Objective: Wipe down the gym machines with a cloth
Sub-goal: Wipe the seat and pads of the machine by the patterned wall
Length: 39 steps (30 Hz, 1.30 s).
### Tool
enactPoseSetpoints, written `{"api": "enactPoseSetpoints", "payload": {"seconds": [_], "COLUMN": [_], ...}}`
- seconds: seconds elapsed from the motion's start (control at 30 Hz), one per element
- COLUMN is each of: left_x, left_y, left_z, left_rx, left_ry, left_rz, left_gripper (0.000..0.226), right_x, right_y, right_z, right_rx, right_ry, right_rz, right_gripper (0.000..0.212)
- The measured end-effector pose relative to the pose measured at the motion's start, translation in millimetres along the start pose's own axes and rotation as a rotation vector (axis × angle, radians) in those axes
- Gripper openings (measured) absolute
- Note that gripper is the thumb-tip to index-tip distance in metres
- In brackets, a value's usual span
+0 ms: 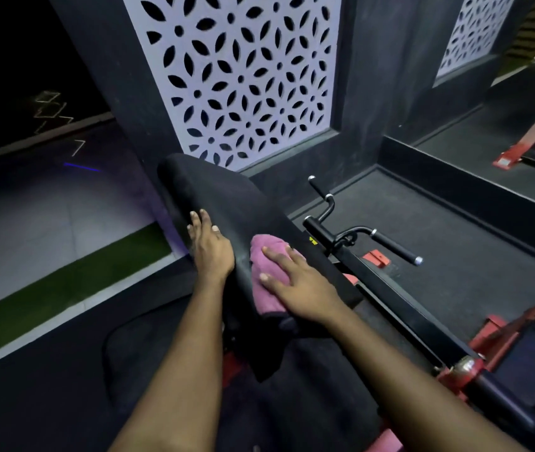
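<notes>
Left hand (210, 252): fingers straight, resting on pad's (227, 197) left edge.
Right hand (295, 285): flat, pressing pink cloth (267, 256) onto pad.
Sticker (312, 242): yellow, on frame (390, 308), unreadable.

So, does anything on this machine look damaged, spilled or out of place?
Nothing stands out. The black pad shows no tear or spill. The right hand presses the pink cloth flat on it, and the left hand rests on its left edge.

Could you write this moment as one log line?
step: wiping | right hand: presses pink cloth flat onto black pad | left hand: rests flat against pad's side
</notes>
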State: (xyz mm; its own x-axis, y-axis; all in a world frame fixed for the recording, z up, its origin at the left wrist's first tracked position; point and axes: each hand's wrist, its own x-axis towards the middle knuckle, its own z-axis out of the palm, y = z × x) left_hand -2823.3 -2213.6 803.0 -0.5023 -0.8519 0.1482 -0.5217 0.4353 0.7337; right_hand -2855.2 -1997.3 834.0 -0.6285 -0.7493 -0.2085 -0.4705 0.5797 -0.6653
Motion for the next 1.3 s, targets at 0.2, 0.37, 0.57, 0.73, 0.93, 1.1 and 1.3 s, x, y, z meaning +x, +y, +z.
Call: {"api": "enactPoseSetpoints", "payload": {"seconds": [0.2, 0.37, 0.57, 0.73, 0.93, 1.1, 1.3], "left_x": [-2, 1, 2, 0, -5, -7, -9], "left_y": [-3, -4, 4, 28, 31, 33, 36], "left_z": [2, 5, -2, 8, 7, 7, 5], "left_rx": [-0.027, -0.027, 0.089, 0.197, 0.184, 0.189, 0.205], "left_ry": [0.06, 0.078, 0.035, -0.007, 0.033, 0.037, 0.036], "left_rz": [0.021, 0.027, 0.006, -0.131, -0.138, -0.13, -0.127], "left_gripper": [0.05, 0.049, 0.051, 0.067, 0.062, 0.061, 0.061], "right_x": [43, 6, 61, 28, 77, 39, 89], "right_y": [7, 27, 31, 50, 54, 67, 77], "right_z": [-8, 0, -9, 2, -7, 3, -6], "right_rx": [0.063, 0.046, 0.134, 0.171, 0.216, 0.212, 0.258], "right_ry": [-0.042, 0.012, -0.029, 0.071, 0.02, 0.102, -0.031], "right_rz": [0.02, 0.024, 0.119, 0.114, 0.194, 0.199, 0.327], "right_gripper": [0.057, 0.051, 0.052, 0.048, 0.056, 0.049, 0.066]}}
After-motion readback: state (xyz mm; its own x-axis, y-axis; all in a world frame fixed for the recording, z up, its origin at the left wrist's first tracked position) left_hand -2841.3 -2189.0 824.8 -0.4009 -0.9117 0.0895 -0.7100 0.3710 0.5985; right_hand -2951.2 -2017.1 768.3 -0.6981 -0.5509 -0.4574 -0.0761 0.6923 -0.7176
